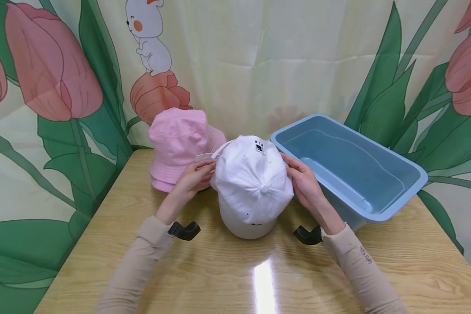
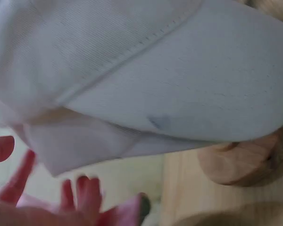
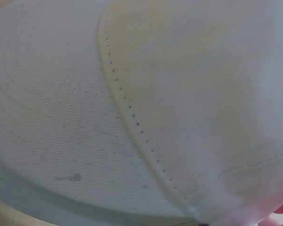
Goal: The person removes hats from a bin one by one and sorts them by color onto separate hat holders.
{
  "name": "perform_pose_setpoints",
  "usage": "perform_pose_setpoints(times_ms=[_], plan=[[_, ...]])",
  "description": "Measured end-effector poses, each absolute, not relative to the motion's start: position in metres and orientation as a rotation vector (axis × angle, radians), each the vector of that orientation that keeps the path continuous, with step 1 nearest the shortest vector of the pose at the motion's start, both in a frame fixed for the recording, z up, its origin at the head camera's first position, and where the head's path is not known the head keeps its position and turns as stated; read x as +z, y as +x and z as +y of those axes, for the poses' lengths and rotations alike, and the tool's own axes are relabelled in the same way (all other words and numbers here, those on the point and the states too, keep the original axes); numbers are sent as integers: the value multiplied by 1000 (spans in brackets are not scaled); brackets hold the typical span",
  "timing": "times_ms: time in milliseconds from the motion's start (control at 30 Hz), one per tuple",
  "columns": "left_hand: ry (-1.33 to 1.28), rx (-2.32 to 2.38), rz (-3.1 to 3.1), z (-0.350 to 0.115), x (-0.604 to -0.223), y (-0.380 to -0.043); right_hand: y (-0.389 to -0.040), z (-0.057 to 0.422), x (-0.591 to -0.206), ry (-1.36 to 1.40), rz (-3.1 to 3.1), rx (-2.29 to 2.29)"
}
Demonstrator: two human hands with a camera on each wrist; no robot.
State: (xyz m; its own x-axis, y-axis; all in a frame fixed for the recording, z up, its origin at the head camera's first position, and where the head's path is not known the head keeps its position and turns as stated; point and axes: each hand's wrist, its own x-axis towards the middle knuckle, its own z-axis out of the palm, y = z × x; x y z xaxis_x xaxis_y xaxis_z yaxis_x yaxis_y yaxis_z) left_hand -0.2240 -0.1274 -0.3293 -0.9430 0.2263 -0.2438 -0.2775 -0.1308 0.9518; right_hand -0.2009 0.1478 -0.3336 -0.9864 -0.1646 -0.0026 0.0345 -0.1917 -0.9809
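A white baseball cap (image 1: 255,179) stands in front of me, its brim (image 1: 249,229) towards me and a small dark logo at the back of its crown. My left hand (image 1: 194,179) is at its left side, near a white strap (image 1: 221,149) and a pale tag (image 1: 203,157). In the left wrist view the fingers (image 2: 87,193) are extended and spread beside the cap's edge. My right hand (image 1: 304,181) holds the cap's right rim; its fingertips barely show in the right wrist view. A round wooden piece (image 2: 240,162) appears beneath the brim.
Pink bucket hats (image 1: 178,144), apparently stacked, stand at the back left. A blue plastic tub (image 1: 337,161) occupies the back right, close to my right forearm. All rest on a wooden table (image 1: 220,279), with a printed curtain (image 1: 298,65) behind it.
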Motion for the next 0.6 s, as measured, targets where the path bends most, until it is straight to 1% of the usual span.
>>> perform_pose_setpoints(times_ms=[133,267,433,600], plan=[[20,1931,2075,-128,-318,-219,-200,148,-332,-160,1901,-2328],[112,1865,2132,-125,-305,-220,-200,149,-331,-160,1901,-2331],[89,1955,1879,-123,-297,-222,-199,149,-329,-158,1920,-2320],[99,2047,1591,-123,-303,-226,-199,148,-329,-144,1959,-2290]])
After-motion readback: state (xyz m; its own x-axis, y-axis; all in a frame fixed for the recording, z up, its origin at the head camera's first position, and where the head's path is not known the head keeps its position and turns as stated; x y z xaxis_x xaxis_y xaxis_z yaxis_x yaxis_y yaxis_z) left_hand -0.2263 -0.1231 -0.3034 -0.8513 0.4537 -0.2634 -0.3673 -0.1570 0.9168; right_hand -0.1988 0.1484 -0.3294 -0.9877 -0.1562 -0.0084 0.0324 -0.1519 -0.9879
